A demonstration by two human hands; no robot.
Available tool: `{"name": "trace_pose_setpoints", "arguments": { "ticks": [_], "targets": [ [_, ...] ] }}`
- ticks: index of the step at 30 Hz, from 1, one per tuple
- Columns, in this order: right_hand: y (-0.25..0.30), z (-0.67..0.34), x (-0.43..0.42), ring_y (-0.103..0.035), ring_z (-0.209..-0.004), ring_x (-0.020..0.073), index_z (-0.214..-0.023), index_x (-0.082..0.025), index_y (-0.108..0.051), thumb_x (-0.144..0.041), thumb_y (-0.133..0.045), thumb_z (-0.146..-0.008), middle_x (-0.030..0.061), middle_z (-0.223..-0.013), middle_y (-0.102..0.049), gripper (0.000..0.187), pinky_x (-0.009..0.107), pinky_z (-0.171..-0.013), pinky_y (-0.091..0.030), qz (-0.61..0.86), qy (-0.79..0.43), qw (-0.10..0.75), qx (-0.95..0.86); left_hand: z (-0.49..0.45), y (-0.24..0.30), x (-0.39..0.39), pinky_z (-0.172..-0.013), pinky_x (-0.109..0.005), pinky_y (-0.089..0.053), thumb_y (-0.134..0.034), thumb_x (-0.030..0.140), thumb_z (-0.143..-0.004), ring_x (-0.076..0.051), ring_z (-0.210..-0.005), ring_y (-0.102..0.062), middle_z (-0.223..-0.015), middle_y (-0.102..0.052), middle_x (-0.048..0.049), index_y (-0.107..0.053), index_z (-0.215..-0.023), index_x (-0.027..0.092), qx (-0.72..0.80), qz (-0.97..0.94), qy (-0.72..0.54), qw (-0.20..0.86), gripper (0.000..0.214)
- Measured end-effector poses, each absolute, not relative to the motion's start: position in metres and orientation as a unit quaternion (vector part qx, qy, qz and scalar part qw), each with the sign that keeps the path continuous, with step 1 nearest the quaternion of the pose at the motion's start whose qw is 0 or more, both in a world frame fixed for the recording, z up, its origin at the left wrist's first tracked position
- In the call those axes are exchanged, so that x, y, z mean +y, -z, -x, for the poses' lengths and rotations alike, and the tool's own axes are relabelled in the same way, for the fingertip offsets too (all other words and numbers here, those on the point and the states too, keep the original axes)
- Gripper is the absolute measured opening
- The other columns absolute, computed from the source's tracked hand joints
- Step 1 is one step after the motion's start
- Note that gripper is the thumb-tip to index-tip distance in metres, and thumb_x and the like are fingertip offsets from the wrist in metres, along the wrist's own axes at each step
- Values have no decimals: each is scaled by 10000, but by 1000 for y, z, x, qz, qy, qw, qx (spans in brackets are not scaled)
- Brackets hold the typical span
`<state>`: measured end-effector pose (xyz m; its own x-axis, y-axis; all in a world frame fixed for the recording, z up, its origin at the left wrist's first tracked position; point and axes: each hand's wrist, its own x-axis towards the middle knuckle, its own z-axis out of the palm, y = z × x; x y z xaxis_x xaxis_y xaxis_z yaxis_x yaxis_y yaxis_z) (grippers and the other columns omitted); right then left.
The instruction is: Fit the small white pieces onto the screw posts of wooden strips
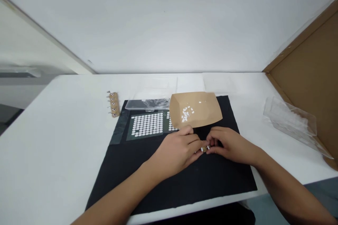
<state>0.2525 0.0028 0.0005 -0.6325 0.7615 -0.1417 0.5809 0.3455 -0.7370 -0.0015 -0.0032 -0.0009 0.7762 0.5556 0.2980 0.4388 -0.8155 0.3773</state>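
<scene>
Above the black mat (pixel 171 190), my two hands meet around a small brown piece (pixel 204 149) with a white oval end and shiny metal bits. My left hand (pixel 182 147) is closed, pinching this piece from the left and hiding much of it. From the other side, my right hand (pixel 227 144) has its thumb and fingertips closed at the metal bit (pixel 208 147). Just behind the hands stands a brown paper tray (pixel 208 112) with loose white ovals (pixel 186 114) inside. Left of it lies a dark sheet of white oval stickers (pixel 147 124); a second such sheet is partly under the tray.
A clear plastic box (pixel 148 104) with transparent slivers stands at the mat's back edge. At left is a wooden strip (pixel 114 104) with several metal pegs. Clear plastic containers (pixel 293 119) rest at right beside a cardboard panel (pixel 311 74). A white wall rises behind the table.
</scene>
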Motion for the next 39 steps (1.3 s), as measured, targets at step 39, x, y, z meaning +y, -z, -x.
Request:
{"name": "trace_pose_setpoints", "arguments": {
  "ticks": [39],
  "targets": [
    [-7,-236,-14,-607,-764,150,-1123,-203,-588,-522,-511,-1131,18,-897,-679,328,265,-680,-472,246,-260,321,-877,-6,-17,-10,-681,-291,-522,-907,164,-861,-136,-762,-676,-924,-842,-2,-758,-900,199,217,-804,-499,239,158]
  ]
}}
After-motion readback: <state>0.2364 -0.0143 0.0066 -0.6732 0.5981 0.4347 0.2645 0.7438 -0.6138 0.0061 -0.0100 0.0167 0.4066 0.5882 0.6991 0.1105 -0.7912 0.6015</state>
